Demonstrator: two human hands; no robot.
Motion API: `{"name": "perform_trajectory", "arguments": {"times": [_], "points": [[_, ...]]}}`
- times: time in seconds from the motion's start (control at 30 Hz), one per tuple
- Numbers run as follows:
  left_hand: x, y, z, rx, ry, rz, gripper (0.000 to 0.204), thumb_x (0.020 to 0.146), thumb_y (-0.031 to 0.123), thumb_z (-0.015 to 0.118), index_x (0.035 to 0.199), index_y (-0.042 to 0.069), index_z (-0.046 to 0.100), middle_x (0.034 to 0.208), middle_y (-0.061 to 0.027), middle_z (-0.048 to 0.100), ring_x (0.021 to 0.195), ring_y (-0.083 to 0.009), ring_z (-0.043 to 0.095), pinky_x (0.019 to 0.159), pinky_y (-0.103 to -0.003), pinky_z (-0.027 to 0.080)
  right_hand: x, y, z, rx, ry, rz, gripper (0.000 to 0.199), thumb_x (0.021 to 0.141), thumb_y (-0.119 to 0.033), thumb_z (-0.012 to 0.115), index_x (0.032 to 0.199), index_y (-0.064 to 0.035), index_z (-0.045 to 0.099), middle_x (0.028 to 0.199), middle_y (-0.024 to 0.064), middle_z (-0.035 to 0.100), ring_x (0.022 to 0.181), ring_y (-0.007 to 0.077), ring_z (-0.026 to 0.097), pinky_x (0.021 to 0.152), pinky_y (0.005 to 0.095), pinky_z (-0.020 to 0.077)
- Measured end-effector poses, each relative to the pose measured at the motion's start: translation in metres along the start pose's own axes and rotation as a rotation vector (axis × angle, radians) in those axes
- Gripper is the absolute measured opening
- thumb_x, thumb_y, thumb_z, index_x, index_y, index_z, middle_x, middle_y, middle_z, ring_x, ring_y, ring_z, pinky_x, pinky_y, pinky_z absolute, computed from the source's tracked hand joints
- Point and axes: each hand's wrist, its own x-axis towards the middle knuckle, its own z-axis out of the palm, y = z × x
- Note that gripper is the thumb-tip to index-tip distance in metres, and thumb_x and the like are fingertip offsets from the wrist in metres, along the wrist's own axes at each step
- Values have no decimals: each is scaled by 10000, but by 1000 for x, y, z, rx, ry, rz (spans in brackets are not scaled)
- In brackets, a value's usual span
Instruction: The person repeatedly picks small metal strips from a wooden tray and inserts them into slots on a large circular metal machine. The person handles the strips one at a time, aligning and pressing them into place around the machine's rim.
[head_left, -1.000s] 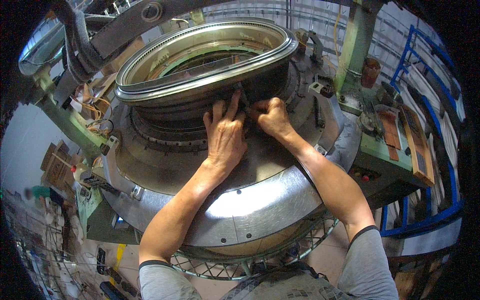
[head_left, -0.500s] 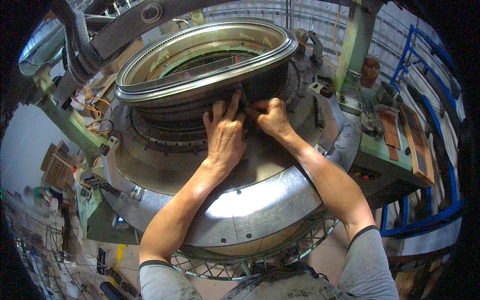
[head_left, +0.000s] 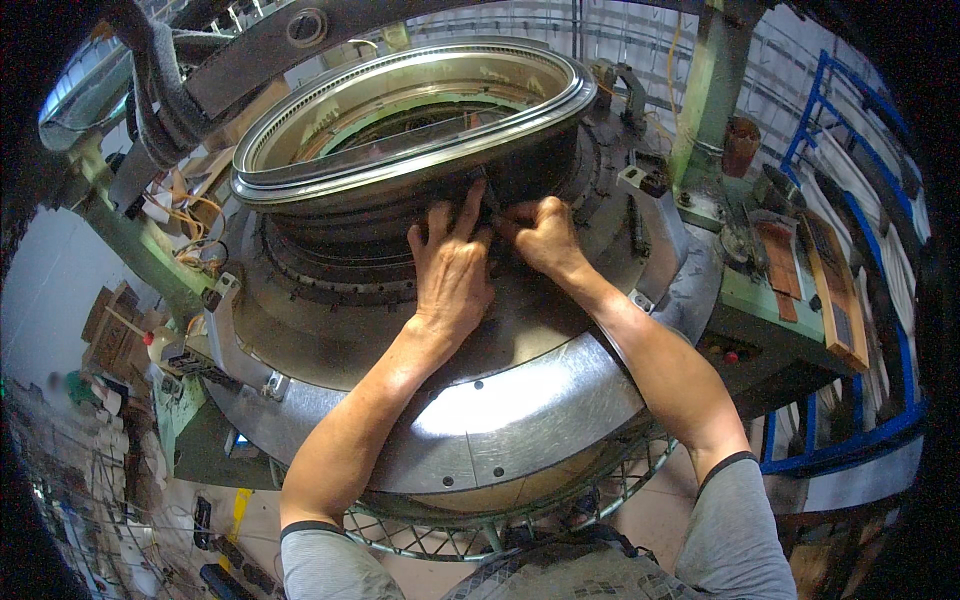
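Note:
A large metal ring-shaped cylinder (head_left: 420, 160) with a polished rim stands in the middle of a round machine bed (head_left: 540, 400). At its dark near side, just below the rim, both my hands are close together. My left hand (head_left: 453, 265) has its index finger stretched upward to the cylinder's wall, the other fingers spread and slightly bent. Just to its right, my right hand (head_left: 543, 237) is closed in a pinch. A thin dark sliver shows by its fingertips, too small and shaded to name. Shadow hides where the fingertips meet the wall.
Light metal brackets (head_left: 655, 225) rise from the bed at both sides. Green posts (head_left: 705, 110) and a dark overhead beam (head_left: 240, 70) frame the machine. At the right are a wooden tray (head_left: 832, 290) and a blue rack (head_left: 860, 220). A distant person (head_left: 85, 388) shows at far left.

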Motion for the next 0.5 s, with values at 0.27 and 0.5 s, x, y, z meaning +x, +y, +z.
{"name": "perform_trajectory", "arguments": {"times": [0.27,0.5], "points": [[2,2,-3,39,-54,-7,594,537,50,791,1124,100,720,1613,-50,297,1305,-356,366,940,-553,389,1,2,1,-36,14,-10,180,782,-142,702,876,-8,778,706,150,727,637,123,651,636,319,536],[3,2,-5,38,-50,-4,599,551,43,783,1144,102,718,1612,-44,300,1295,-352,372,943,-552,389,0,1,1,-49,37,-16,187,768,-148,710,870,-6,777,717,169,724,631,153,668,645,328,543]]}}
